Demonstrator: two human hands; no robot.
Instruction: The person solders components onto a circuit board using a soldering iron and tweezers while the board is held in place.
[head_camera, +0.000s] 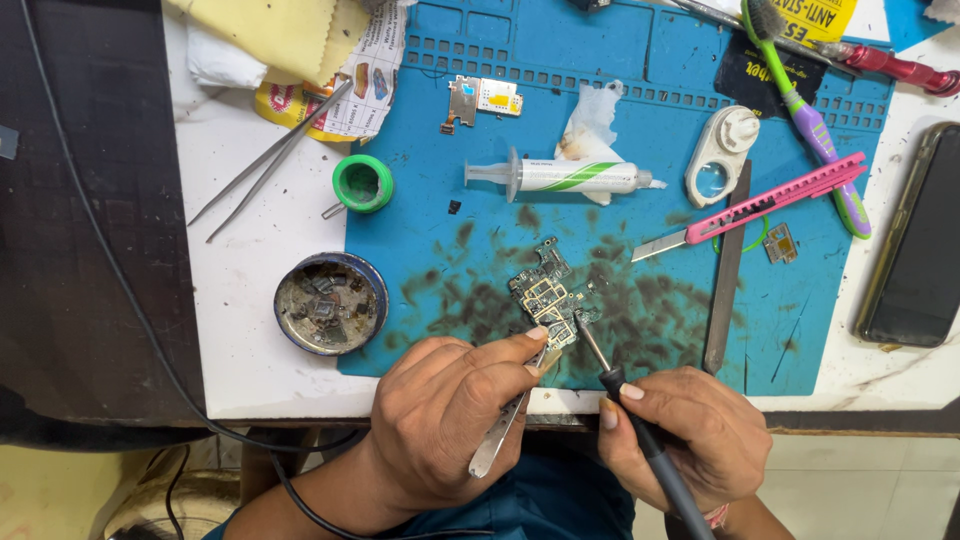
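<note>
At the far left a black cable (120, 300) runs down over the dark desk edge. On the white table (250, 250) lie long tweezers (270, 160), slanting up toward a yellow cloth (290, 35). Below them stands a round tin (331, 302), open, holding grey sludge and small metal scraps. Just above it, at the edge of the blue mat (440, 200), sits a small green pot (362, 183), open, its inside dark; what it holds I cannot tell.

The left hand (440, 420) is closed on short tweezers (510, 420), thumb and forefinger pinching them, tips pressed to the lower edge of the board (545, 295). The board lies on the mat's sooty middle patch, near its front edge. Above it lies a syringe (565, 176) with a white and green label, resting on a crumpled tissue (595, 115); further up is a small metal part (480, 98) with a yellow patch.

The right hand (680, 435) grips a soldering iron (640, 430) like a pen, fingers wrapped round the black handle, the tip touching the board's right edge. Beside it a flat metal bar (727, 270) lies upright on the mat. A pink knife (760, 205) crosses it, blade out. Above sit a white loupe (720, 155) and a toothbrush (810, 120). A dark phone (915, 240) lies at the far right, off the mat.
</note>
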